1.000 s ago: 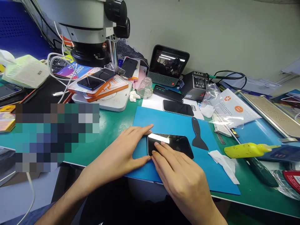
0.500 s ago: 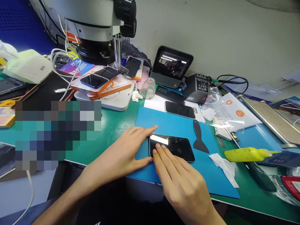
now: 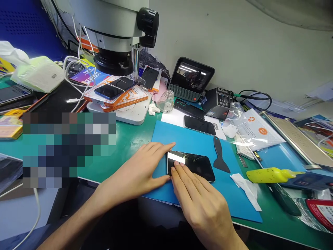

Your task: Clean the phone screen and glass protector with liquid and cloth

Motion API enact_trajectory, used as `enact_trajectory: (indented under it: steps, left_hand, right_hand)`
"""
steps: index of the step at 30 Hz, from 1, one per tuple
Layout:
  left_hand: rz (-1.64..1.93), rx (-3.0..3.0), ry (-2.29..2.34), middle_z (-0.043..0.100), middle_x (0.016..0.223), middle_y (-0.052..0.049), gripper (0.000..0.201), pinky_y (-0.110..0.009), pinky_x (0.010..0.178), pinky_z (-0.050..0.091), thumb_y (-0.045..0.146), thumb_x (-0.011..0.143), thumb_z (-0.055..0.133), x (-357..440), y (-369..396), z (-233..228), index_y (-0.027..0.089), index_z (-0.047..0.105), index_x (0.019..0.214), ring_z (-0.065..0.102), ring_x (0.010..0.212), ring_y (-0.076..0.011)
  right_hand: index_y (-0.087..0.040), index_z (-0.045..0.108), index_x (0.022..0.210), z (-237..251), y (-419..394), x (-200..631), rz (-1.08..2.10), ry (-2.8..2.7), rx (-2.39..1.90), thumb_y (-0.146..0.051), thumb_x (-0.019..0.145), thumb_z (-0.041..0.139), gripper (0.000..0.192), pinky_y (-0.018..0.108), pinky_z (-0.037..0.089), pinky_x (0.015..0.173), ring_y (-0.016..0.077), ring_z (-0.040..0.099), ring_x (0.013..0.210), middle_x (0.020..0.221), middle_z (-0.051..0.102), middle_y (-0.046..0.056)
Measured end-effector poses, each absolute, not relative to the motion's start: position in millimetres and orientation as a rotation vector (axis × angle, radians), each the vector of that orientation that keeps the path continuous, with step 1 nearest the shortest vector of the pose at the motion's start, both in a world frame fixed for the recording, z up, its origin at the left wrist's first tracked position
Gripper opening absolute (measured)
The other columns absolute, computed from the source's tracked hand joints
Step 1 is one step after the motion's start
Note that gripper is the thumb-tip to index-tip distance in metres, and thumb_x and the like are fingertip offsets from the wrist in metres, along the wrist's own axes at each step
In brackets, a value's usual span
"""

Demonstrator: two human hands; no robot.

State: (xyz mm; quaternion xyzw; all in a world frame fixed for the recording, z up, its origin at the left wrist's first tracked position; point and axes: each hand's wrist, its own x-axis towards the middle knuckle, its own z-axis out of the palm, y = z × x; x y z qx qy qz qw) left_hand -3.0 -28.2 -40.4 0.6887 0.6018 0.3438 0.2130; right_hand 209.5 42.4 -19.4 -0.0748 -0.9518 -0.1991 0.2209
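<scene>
A black smartphone [image 3: 199, 163] lies screen up on a blue mat [image 3: 166, 135], a bright reflection near its left end. My left hand [image 3: 142, 165] braces that end, index finger at the upper corner and thumb at the lower one. My right hand [image 3: 201, 201] has its fingers stretched out and together, the tips resting flat on the left part of the screen. Its thumb is hidden. Right of the phone lies a dark plastic scraper [image 3: 220, 156], blade towards me. A crumpled white wipe [image 3: 247, 191] is by the mat's right edge.
A microscope [image 3: 113, 41] overhangs the back left, above stacked boxes [image 3: 127, 102] with a phone on top. Behind the mat are another phone [image 3: 199, 125], a glass jar [image 3: 166, 101] and a tablet-like screen [image 3: 192, 78]. A yellow bottle [image 3: 267, 175] lies at right.
The camera view has shifted slightly. Both hands keep almost the same places on the smartphone, with the right fingertips still on the screen.
</scene>
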Motion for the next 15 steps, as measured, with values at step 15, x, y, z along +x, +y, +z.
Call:
enact_trajectory:
  steps: [15]
  left_hand:
    - [0.962, 1.878, 1.672, 0.059, 0.153, -0.006, 0.067, -0.047, 0.125, 0.042, 0.023, 0.096, 0.074, -2, -28, -37, 0.028, 0.042, 0.155, 0.051, 0.146, -0.0259]
  right_hand:
    - [0.002, 0.075, 0.125, -27, 46, 211, -0.550, -2.632, -0.151, -0.003, 0.101, 0.062, 0.029, 0.045, 0.071, 0.090, 0.0363, 0.079, 0.115, 0.131, 0.076, 0.026]
